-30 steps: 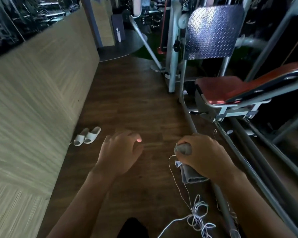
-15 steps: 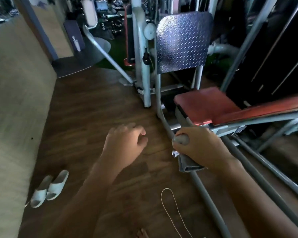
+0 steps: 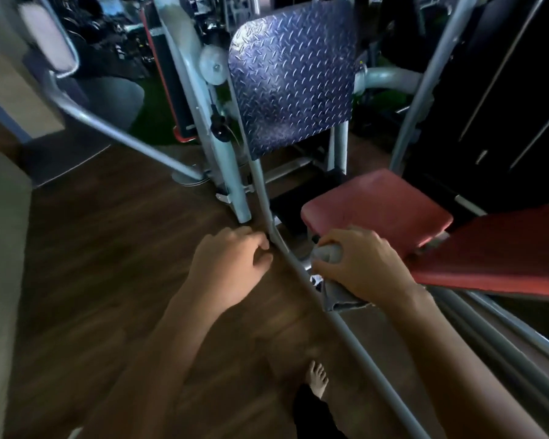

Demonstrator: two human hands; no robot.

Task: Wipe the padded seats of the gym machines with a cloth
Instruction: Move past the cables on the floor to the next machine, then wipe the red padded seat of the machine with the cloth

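Observation:
My right hand grips a folded grey cloth; a rolled end pokes out by the thumb and a flap hangs below the palm. It hovers just in front of the red padded seat, whose long red back pad slopes off to the right. My left hand hangs beside it with loosely curled fingers, holding nothing, close to the grey frame tube.
A diamond-plate footplate stands upright behind the seat. Grey machine tubes run along the floor at right. Another machine's bar slants at left. A wall panel borders the wooden floor. My bare foot shows below.
I have stepped toward the machine: the red seat and footplate grew larger and nearer. The white slippers and loose cord on the floor dropped out of view. Both hands kept their poses.

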